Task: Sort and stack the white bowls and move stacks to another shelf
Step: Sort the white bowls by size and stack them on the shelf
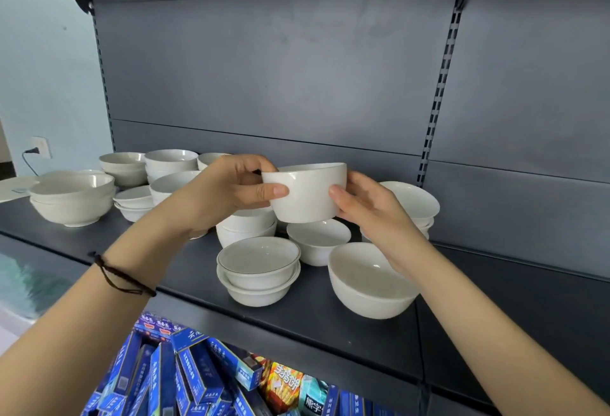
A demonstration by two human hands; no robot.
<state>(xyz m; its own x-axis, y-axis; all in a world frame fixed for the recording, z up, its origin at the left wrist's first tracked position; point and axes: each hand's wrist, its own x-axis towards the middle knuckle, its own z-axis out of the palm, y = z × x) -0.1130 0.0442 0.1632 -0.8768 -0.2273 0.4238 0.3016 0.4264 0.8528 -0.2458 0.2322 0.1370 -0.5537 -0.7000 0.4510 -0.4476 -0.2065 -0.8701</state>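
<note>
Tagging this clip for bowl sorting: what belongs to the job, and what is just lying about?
Job: held bowl, left hand, right hand, bowl stacks, big bowl, shelf.
Lying about: blue boxes, snack packets, plug.

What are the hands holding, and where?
Both hold one white bowl: the left hand grips its left rim and side, the right hand its right side.

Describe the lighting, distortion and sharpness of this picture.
Head view: the wide-angle lens bends the slotted upright and shelf edge; soft, even light leaves a pale sheen on the back panel; the held bowl, left hand and right hand look sharp, without motion blur.
</note>
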